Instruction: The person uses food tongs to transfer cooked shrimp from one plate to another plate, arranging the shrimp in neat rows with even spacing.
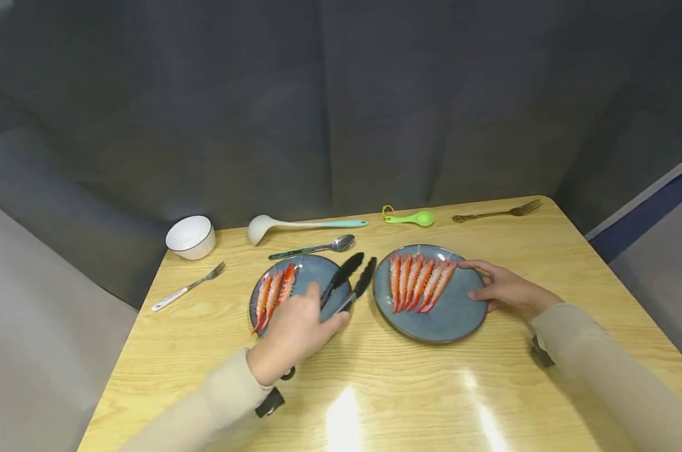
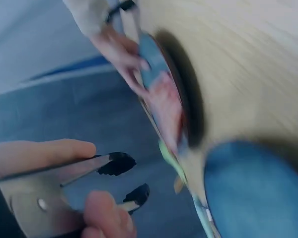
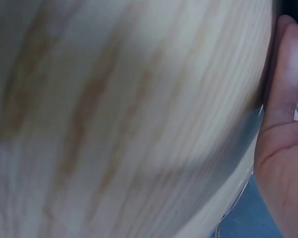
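We are gripping black-tipped tongs in the left hand, their tips standing apart with nothing between them, and pinching the rim of the right plate with the thumb and fingers of the right hand. Six prawns are lying side by side on that plate, three prawns along the left side of the left plate. In our judgement we are risking a slide of the six, because a one-sided hold could tip their plate, and a knock, because the tongs are pointing close to both rims. Below, we are seeing a glossy wood-grain table catching bright glare, with a white bowl and a ladle sitting towards its far edge; behind, a dark curtain is hanging.
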Demonstrator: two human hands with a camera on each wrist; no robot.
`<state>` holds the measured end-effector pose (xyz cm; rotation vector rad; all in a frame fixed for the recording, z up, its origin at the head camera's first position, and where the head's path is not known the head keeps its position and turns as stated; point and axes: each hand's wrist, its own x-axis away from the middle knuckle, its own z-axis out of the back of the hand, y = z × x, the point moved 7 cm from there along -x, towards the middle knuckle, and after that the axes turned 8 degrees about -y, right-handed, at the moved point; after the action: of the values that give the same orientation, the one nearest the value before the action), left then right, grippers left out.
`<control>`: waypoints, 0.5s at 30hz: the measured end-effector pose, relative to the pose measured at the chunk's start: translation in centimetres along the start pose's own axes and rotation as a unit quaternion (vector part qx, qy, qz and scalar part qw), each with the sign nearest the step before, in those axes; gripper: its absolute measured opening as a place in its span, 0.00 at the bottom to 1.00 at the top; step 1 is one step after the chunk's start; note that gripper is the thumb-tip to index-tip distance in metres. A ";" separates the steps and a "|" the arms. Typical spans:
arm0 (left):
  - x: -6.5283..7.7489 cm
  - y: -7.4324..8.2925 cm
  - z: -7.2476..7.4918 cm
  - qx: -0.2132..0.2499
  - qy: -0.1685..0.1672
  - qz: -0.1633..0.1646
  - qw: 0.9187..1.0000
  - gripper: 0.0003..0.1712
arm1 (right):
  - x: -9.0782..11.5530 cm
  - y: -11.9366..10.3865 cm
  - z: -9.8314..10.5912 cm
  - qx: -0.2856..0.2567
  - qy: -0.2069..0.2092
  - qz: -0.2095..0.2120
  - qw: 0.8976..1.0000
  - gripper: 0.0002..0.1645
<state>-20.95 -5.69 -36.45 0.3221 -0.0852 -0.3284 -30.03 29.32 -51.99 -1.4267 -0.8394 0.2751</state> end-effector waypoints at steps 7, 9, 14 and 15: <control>3.2 -6.3 0.8 -0.111 -0.016 0.086 0.990 0.39 | 0.4 0.2 0.2 0.001 0.004 -0.006 1.000 0.43; 4.0 -7.5 0.5 -0.125 -0.015 0.097 0.987 0.35 | 0.5 0.3 0.3 0.002 0.006 -0.008 1.000 0.43; 5.2 -9.0 -0.1 -0.155 -0.011 0.100 0.983 0.32 | 0.2 0.0 0.1 0.014 0.006 -0.001 1.000 0.43; 5.4 -9.1 -0.2 -0.162 -0.011 0.099 0.982 0.32 | 0.1 0.0 0.0 0.016 0.006 -0.001 1.000 0.43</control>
<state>-18.62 -15.53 -39.40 -0.0147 -0.0838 -0.1451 -29.92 29.40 -51.93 -1.3967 -0.8242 0.2773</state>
